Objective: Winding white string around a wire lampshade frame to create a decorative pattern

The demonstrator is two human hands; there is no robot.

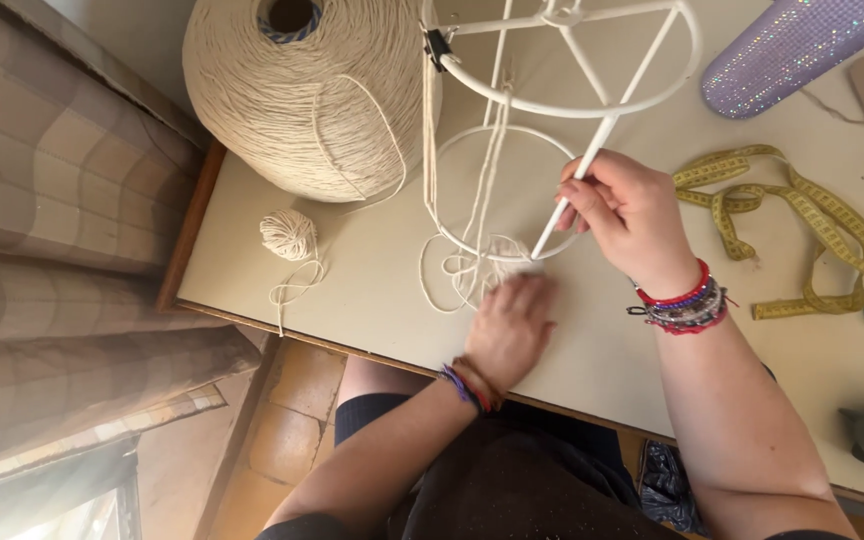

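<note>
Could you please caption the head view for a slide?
Right hand grips white wire frame; left hand works cream cord beside large cone.

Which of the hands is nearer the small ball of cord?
Left. The left hand lies just right of the small ball of cord; the right hand is farther right, gripping the white wire frame.

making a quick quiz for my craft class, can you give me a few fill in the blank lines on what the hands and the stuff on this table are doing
1. The right hand grips a white ____ of the wire frame.
2. The left hand rests on the table by loose cream ____.
3. The yellow ____ lies in loops to the right of the right hand.
4. The small ball of cord lies just below the large ____ of cord.

Missing words: rod; cord; tape measure; cone
</note>
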